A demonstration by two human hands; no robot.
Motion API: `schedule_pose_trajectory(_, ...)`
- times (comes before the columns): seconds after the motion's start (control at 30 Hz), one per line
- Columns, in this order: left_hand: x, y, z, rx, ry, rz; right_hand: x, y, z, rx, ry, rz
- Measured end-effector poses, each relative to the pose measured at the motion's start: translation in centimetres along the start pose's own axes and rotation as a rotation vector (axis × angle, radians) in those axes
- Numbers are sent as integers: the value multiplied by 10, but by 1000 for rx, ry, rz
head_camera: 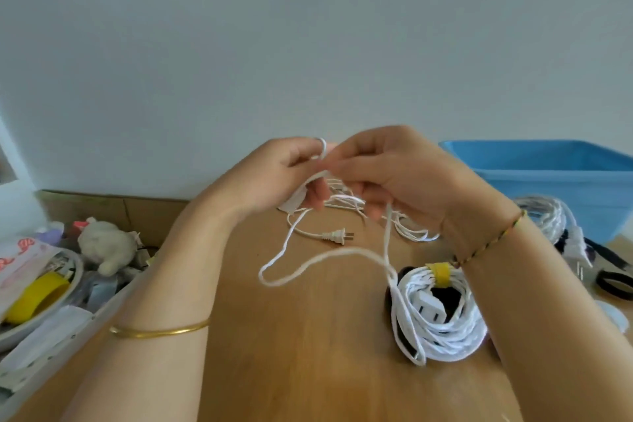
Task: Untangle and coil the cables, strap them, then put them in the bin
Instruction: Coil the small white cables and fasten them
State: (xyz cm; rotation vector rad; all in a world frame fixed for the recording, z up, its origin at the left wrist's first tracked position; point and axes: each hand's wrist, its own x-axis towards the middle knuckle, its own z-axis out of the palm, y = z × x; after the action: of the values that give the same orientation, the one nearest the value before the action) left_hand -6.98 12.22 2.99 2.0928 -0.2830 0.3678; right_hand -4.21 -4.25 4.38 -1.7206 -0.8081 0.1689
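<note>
At centre frame, above the wooden worktop [291, 360]: left hand [274, 178] and right hand [394, 178], raised close together, each with fingers curled and pinching the same white cable [308, 264]; the fingertips are blurred, so the exact grip is hard to make out. The cable hangs in a slack loop to the worktop; its two-pin plug [337, 236] lies flat below the hands. More loose strands behind the hands are mostly hidden. Right of centre, lower: strapped coil [445, 329], white, bound by a yellow strap [439, 273] and partly covered by the right forearm; whether the hanging strand joins it cannot be told. Right edge: blue bin [561, 178], cut off by the frame, inside not visible; before it a second coil [548, 216] and black straps [613, 281], partly cut off. Lower left: tray [51, 346] with yellow tape roll [37, 298], plush toy [106, 247] and white wrapper [20, 250], red print too blurred to read. Wrists: gold bangle [161, 331], braided bracelet [493, 241].
</note>
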Motion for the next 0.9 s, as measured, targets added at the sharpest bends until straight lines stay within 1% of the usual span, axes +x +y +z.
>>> schedule_pose_trajectory(0.1,-3,5,1,-263,-190,-59,1,1,-13,61,186,-106)
schedule_pose_trajectory(0.17,-4,8,-1,-388,-277,-43,2,5,-14,164,234,-146)
schedule_pose_trajectory(0.23,-3,9,-3,-524,-317,-42,4,9,-9,291,257,-155)
schedule_pose_trajectory(0.3,-1,8,-8,-792,-409,-37,6,13,-3,390,266,-141)
schedule_pose_trajectory(0.33,1,8,-11,-970,-501,-25,7,15,2,429,251,-129)
schedule_pose_trajectory(0.37,3,6,-14,-1165,-595,-8,8,18,6,453,218,-116)
schedule_pose_trajectory(0.4,5,6,-14,-1330,-634,7,9,21,10,456,173,-107)
schedule_pose_trajectory(0.43,6,8,-14,-1424,-580,33,10,23,16,437,117,-98)
schedule_pose_trajectory(0.47,7,11,-12,-1459,-469,56,11,26,20,398,57,-78)
schedule_pose_trajectory(0.5,8,15,-9,-1458,-323,77,11,30,23,339,-2,-45)
schedule_pose_trajectory(0.57,11,17,-8,-1389,-20,122,10,34,26,165,-126,50)
schedule_pose_trajectory(0.63,12,12,-13,-1206,237,175,7,35,28,-32,-271,121)
schedule_pose_trajectory(0.67,13,7,-15,-1088,334,171,6,34,29,-113,-322,131)
schedule_pose_trajectory(0.73,13,-7,-19,-794,485,146,6,28,30,-251,-328,103)
schedule_pose_trajectory(0.8,11,-17,-19,-365,559,151,5,19,25,-331,-266,51)
schedule_pose_trajectory(0.83,12,-18,-18,-142,545,167,5,15,22,-335,-216,22)
schedule_pose_trajectory(0.87,11,-17,-15,43,496,175,5,12,18,-326,-144,-17)
schedule_pose_trajectory(0.9,10,-15,-12,172,409,165,5,10,14,-314,-50,-73)
